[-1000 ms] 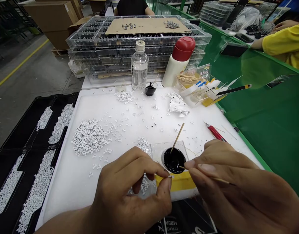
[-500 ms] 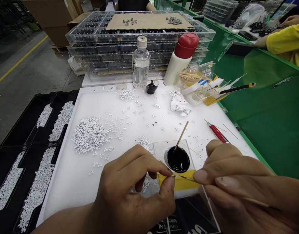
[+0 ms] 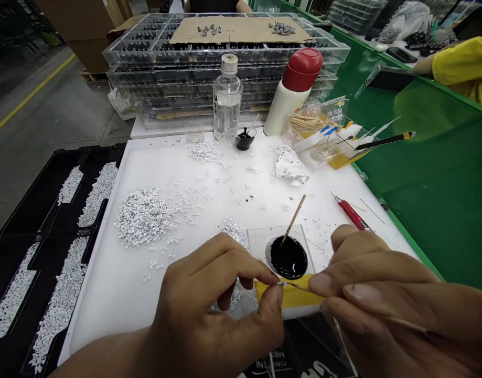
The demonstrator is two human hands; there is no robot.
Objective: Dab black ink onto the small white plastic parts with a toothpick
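My left hand [image 3: 221, 299] pinches a tiny white part [image 3: 282, 283] between thumb and forefinger. In my right hand [image 3: 386, 294] is a thin wooden stick [image 3: 301, 287] with a dark, pointed tip, held like a pen. That tip meets the white part or lies right at its edge; I cannot tell which. Just beyond the fingertips, a round pool of black paint [image 3: 288, 257] sits on a clear plate [image 3: 256, 237], with another stick [image 3: 295, 218] standing in it. Yellow tape [image 3: 299, 296] runs below the pool. Some loose white parts are partly hidden behind my left hand.
A heap of white parts [image 3: 142, 218] lies to the left, and black trays [image 3: 40, 231] hold more. Further back stand a clear bottle [image 3: 227, 105], a small cup of black paint [image 3: 244, 140], a red-capped flask [image 3: 290, 100] and stacked clear trays [image 3: 154, 86]. A red pen-like tool [image 3: 351, 212] lies right.
The stick in my right hand has moved slightly left, closing the small gap between its tip and the white part. My left hand keeps its pinch almost unmoved.
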